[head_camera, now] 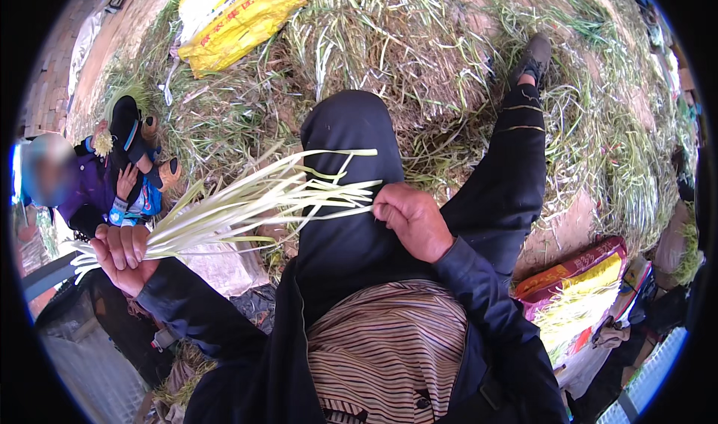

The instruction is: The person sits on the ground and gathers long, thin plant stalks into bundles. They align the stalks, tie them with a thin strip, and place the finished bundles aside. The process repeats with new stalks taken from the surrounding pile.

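My left hand (126, 256) is closed around the lower stalks of a bunch of pale yellow-white leafy stalks (224, 211), which look like blanched chives. Their cut ends stick out past the hand on the left. The leaves fan out to the right above my black-trousered knee (350, 132). At the tip side of the bunch is my right hand (412, 219), its fingers curled and pinching the end of one long leaf. The fingertips are partly hidden by the fist.
Loose green and dried leaves (392, 54) cover the ground ahead. A yellow-and-white woven sack (241, 26) lies on them. To the left, a co-worker (92, 171) sits holding a small pale bunch (103, 143). At right, a printed sack (572, 278) carries more pale leaves.
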Demonstrator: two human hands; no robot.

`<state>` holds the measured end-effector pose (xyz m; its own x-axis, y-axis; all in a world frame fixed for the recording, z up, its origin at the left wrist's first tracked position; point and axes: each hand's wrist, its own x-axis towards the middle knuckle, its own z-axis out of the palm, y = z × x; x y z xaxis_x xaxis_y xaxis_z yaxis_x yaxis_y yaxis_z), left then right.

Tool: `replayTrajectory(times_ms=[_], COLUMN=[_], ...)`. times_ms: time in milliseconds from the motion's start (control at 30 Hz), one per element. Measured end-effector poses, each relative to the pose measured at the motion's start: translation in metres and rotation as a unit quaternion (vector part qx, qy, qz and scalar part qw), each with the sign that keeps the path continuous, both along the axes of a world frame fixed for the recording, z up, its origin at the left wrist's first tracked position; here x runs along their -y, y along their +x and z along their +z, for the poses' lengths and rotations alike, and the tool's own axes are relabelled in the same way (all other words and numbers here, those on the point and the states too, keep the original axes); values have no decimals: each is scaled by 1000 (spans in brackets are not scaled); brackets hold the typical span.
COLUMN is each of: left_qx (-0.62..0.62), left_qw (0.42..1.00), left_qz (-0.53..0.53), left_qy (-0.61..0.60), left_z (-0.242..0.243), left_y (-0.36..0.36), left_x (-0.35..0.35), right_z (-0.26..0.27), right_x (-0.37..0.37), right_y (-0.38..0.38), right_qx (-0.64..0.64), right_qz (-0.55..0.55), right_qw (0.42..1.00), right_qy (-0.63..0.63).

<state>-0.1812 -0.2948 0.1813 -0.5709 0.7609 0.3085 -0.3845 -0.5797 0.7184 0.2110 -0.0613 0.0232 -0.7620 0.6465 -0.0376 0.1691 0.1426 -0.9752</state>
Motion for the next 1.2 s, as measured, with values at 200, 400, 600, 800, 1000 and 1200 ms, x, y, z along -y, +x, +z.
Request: replayTrajectory(times_ms=[200,400,600,800,1000,1200], left_qx=[1,2,-18,-29,-36,-30], left_qw=[994,979,967,961,957,956], left_qz=[-40,-145,-204,-232,-252,-260], left_qy=[98,145,149,146,141,132], left_z=[20,30,49,62,64,60], left_y=[18,32,41,59,68,78], left_x=[-12,-37,-51,-59,-65,-65], right_z=[-93,-89,-58,31,57,49], right_x=[-37,-15,-23,-43,-47,-28], right_y=[68,94,88,20,-39,-56], right_qx=[194,331,221,30,-11,22], right_qz=[-210,-24,-38,-94,-2,76], right_qw=[956,919,972,992,990,989], right_qy=[-61,211,71,83,141,122])
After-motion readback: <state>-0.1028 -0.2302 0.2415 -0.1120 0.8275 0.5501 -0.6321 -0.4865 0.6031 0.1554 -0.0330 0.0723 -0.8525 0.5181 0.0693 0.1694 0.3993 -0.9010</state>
